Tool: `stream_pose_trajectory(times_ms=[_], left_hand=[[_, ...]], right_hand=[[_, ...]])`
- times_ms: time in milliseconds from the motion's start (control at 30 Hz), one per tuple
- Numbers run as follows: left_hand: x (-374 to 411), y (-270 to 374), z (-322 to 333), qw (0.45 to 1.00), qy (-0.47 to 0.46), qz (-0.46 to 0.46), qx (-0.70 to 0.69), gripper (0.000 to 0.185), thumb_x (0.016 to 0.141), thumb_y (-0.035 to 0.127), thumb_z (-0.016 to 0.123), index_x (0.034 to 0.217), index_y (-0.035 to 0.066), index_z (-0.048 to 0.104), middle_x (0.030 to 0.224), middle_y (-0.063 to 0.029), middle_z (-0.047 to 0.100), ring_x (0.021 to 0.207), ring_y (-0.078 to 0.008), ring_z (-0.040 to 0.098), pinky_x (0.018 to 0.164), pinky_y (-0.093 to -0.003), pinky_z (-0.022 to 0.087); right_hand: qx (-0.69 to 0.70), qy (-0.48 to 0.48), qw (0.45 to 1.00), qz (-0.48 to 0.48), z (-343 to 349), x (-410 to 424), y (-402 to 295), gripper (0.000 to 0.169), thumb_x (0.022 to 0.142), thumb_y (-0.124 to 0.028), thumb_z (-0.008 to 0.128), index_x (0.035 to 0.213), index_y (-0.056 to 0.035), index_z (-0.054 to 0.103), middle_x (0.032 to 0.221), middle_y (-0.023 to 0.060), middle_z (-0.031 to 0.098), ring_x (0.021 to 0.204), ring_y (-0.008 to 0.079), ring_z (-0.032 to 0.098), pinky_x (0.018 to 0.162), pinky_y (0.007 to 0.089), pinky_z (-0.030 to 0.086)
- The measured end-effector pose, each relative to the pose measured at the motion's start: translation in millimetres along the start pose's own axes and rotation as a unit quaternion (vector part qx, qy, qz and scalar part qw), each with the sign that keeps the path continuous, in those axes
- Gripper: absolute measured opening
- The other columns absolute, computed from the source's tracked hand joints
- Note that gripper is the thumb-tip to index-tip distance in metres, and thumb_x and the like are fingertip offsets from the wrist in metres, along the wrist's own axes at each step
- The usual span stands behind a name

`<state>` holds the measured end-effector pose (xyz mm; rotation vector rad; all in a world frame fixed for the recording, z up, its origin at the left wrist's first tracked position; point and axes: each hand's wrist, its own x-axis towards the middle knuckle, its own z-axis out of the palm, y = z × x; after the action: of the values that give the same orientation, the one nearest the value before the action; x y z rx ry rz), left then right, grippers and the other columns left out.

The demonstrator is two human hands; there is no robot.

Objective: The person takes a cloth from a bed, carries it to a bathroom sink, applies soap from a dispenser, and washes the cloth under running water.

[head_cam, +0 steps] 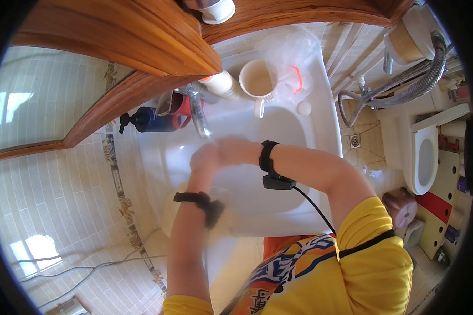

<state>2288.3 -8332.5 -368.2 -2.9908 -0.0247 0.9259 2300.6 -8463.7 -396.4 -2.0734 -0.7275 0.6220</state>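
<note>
My left hand (203, 158) and my right hand (238, 151) meet over the white washbasin (319, 130), just in front of the spout of a chrome faucet (198, 114). Both are blurred and overlap, so their fingers cannot be made out, nor whether anything is between them. A thin streak that looks like water shows at the spout's tip. Each wrist wears a black strap; the right one carries a small black device (279, 182) with a cable. Behind the faucet stand a red mug (181, 108) and a dark blue pump bottle (151, 119).
On the basin's back ledge are a white cup (256, 80), a white bottle (220, 83), a clear plastic bag (299, 51) and a small round white object (304, 108). A wood-framed mirror (98, 114) overhangs the left. To the right are metal hoses (410, 96) and a toilet (394, 141).
</note>
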Motion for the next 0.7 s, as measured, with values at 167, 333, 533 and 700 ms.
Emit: stream_pose_trajectory(times_ms=[167, 333, 533, 700], left_hand=[[-9.8, 10.3, -27.2, 0.962, -0.122, 0.107, -0.218, 0.021, 0.062, 0.019, 0.06, 0.075, 0.003, 0.059, 0.063, -0.0143, 0.06, 0.065, -0.0279, 0.06, 0.056, -0.0345, 0.045], [-3.2, 1.3, -13.7, 0.995, 0.004, 0.101, 0.006, 0.023, 0.066, 0.017, 0.058, 0.087, 0.005, 0.057, 0.076, -0.0123, 0.06, 0.076, -0.0276, 0.058, 0.065, -0.0364, 0.045], [-2.7, -8.4, -8.5, 0.977, 0.114, 0.176, 0.027, 0.025, 0.068, 0.013, 0.056, 0.092, 0.01, 0.055, 0.095, -0.0098, 0.055, 0.091, -0.0284, 0.052, 0.076, -0.0359, 0.043], [-7.2, 3.2, -24.4, 0.976, 0.054, 0.207, -0.031, 0.023, 0.068, 0.007, 0.053, 0.09, 0.013, 0.053, 0.088, -0.0093, 0.054, 0.083, -0.0301, 0.054, 0.068, -0.037, 0.045]], right_hand=[[-0.081, 0.078, 0.992, -0.052, 4.4, -10.0, 2.5, 0.029, 0.067, -0.015, 0.056, 0.093, -0.0042, 0.049, 0.074, 0.0163, 0.057, 0.068, 0.0302, 0.057, 0.057, 0.0364, 0.045], [0.26, -0.123, 0.954, 0.082, -3.4, 13.2, 17.2, 0.039, 0.069, -0.016, 0.06, 0.102, -0.0057, 0.042, 0.084, 0.0105, 0.054, 0.071, 0.0231, 0.056, 0.058, 0.0324, 0.045], [0.674, -0.127, 0.721, 0.098, 3.6, 0.9, 40.1, 0.051, 0.066, -0.02, 0.069, 0.107, -0.0047, 0.043, 0.086, 0.0092, 0.055, 0.086, 0.0186, 0.054, 0.069, 0.0301, 0.044], [0.515, -0.217, 0.828, -0.051, 0.1, -12.6, 31.3, 0.045, 0.073, -0.019, 0.063, 0.11, -0.0006, 0.045, 0.096, 0.007, 0.059, 0.091, 0.0176, 0.054, 0.076, 0.0285, 0.042]])
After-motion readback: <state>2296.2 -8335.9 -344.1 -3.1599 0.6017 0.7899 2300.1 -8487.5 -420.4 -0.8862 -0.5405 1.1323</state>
